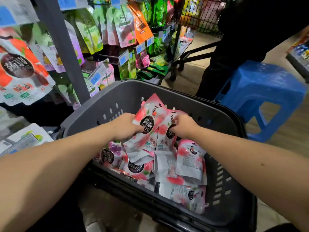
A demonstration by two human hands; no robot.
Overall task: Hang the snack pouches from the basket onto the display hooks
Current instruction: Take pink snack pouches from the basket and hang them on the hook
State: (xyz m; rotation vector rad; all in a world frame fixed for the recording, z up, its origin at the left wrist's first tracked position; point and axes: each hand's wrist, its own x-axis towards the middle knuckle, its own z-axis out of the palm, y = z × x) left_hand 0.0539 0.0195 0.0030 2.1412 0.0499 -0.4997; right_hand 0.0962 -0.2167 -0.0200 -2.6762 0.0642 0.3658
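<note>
Over the basket (167, 92), left hand (127, 127) grips a pink pouch (148, 119), right hand (184, 127) pinches a second pouch (164, 132).

The floor (287, 131) is brown, wood-pattern plank, lighter tan toward the rear. A blue plastic stool (260, 91) stands on it at right, with open gaps between its legs. A grey upright post (61, 52) rises at left. A black wire-mesh rack (200, 15) stands at the rear on dark metal legs. A person in dark clothing (237, 47) stands just beside the stool. Lighting is dim overall.
</note>
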